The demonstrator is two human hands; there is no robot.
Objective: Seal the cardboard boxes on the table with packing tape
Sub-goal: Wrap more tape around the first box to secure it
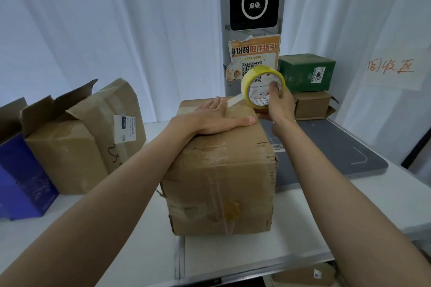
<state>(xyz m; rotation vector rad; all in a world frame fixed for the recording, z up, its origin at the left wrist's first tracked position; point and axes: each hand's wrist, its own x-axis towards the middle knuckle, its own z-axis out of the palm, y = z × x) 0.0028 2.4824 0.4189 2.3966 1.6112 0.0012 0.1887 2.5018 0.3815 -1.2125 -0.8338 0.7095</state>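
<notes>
White desk (233,254) carried the box (221,170). Left hand (210,119) lay flat w/ straight fingers on its top, pinning the strip. Right hand's (277,102) grip curled thru the tape roll (262,86), just beyond, to pull tape taut.

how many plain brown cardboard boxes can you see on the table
4: one under the left hand at centre, two at left, one beneath the green box. Others may be hidden.

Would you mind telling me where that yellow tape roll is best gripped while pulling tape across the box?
Through its core, from the right. The tape roll stands on edge with its open centre showing, and the right hand hooks fingers through it, probably leaving it free to turn.
</notes>
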